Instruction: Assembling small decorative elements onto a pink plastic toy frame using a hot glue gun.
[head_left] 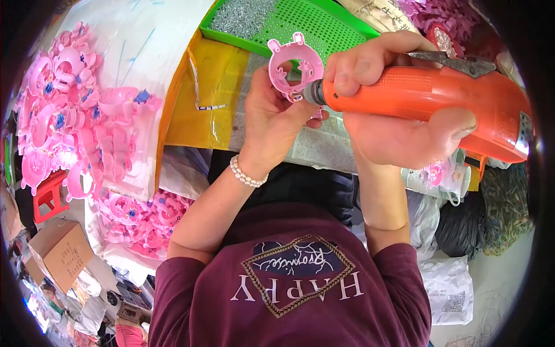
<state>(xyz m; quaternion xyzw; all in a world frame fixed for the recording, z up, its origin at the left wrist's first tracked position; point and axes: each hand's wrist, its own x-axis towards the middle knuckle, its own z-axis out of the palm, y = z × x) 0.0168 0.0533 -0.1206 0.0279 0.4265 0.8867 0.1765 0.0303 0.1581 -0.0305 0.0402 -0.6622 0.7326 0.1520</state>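
My left hand [272, 113] is closed on a pink plastic part [276, 56], a round shell with two small ears on its rim. My right hand [381, 104] grips an orange electric screwdriver [416, 92], lying level with its nose to the left. The grey tip of the tool meets the lower right side of the pink part, close to my left fingers. The exact contact point is partly hidden by those fingers. Just beyond both hands lies a green perforated tray [315, 26] with a heap of small silver screws [243, 17] at its left end.
Many pink parts [63, 110], some with blue bits, lie piled on a white surface at the left. More fill a white bag [144, 220] below. A red stool [51, 196] and a cardboard box [60, 251] stand at lower left. A clear cup [459, 179] is by my right forearm.
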